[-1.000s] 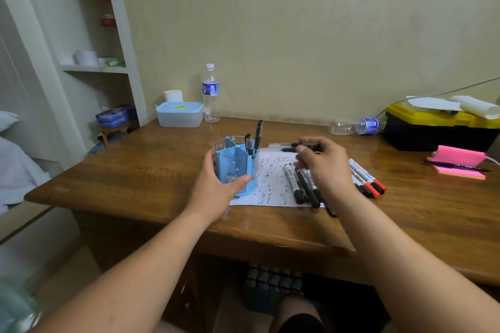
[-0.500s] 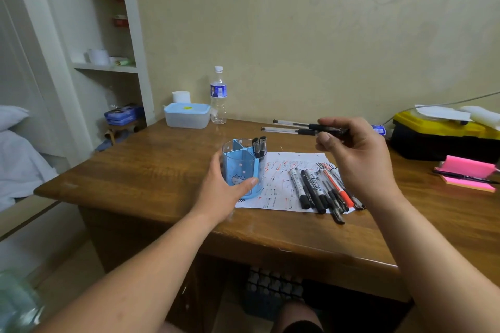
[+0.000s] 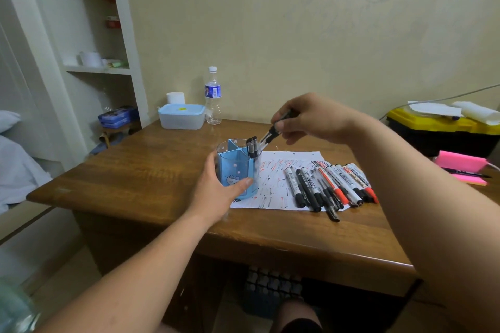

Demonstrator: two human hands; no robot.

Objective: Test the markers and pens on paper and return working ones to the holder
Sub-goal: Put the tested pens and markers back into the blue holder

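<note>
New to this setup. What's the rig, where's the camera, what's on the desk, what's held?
No machine: a person's two bare hands, filmed by one wide-angle camera on their head, looking forward and down. The left hand grips a blue pen holder on the wooden desk. The right hand pinches thin pens, tilted, lower ends at the holder's rim. Inside stand black pens. Beside it, a scribbled test paper carries a row of markers.

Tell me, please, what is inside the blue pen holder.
Two black-capped pens stand in the holder, in its right compartment; the right hand holds clear-barrelled pens angled into it. The blue walls hide the compartment floors.
</note>
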